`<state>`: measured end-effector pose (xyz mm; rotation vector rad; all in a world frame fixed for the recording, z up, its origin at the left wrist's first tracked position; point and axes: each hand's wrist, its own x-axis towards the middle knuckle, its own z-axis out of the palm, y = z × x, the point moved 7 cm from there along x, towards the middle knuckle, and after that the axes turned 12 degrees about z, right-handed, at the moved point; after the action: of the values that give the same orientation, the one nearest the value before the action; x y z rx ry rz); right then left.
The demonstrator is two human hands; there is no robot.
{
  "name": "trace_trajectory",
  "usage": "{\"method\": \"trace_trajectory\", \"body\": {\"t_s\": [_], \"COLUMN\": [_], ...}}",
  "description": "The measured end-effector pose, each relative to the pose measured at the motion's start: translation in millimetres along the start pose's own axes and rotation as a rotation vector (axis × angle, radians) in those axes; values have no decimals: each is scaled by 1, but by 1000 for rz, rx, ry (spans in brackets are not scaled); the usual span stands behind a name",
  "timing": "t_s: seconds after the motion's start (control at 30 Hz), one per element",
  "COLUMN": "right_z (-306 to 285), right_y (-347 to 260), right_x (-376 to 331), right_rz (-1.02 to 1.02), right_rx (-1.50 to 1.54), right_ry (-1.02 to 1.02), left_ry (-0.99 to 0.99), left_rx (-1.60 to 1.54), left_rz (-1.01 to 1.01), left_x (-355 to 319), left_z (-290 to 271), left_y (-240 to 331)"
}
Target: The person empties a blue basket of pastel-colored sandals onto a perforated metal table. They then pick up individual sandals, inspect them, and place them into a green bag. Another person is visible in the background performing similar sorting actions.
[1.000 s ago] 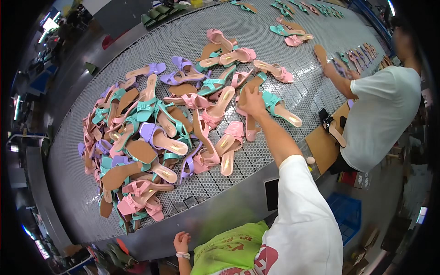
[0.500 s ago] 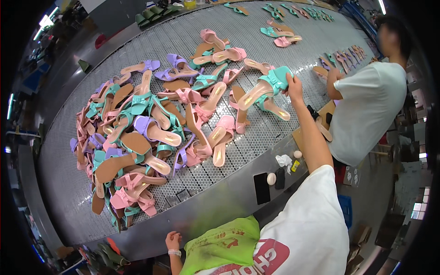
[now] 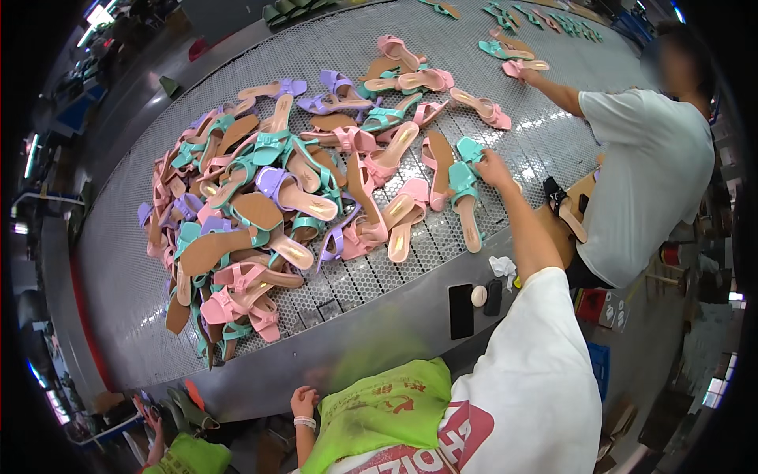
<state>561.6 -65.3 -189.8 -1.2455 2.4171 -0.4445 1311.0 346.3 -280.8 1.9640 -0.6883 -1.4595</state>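
Note:
My right hand is closed on a teal sandal with a square toe, low over the perforated conveyor table; my wrist hides much of it. Just beside it lies another teal sandal, its pale insole toward the near edge. A pink sandal on its side is left of that. Further left spreads a tangled heap of pink, lilac and teal heeled sandals, including a lilac sandal near the middle. Below the table's near edge hangs my left hand, fingers loosely curled and apart, with nothing visible in them.
At the right a co-worker reaches toward a pink sandal. A black phone, a round pale object and crumpled white tissue lie on the metal edge. Another person's hand shows at lower left.
My right hand has lowered from holding up a teal sandal; one teal sandal now lies flat below it. The co-worker's arm has stretched out to a far pink sandal. The view has shifted slightly.

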Motion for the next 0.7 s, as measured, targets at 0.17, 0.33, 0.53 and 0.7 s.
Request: {"method": "trace_trajectory", "body": {"t_s": [0.17,0.33,0.53,0.7], "right_z": [20,85,82,76], "right_y": [-54,-74,-21,25], "right_x": [-35,-97,-66,-58], "right_rz": [-40,-309,123,440], "right_rx": [300,-264,527,1176], "right_ry": [80,46,-71,-178], "left_ry": [41,-3,31,38], "left_rx": [70,129,39,9], "left_rz": [-29,17,-29,-27], "left_x": [-15,-7,-4,-6], "left_z": [-17,-29,-33,-29], "left_y": [-32,-57,-42,-41]}}
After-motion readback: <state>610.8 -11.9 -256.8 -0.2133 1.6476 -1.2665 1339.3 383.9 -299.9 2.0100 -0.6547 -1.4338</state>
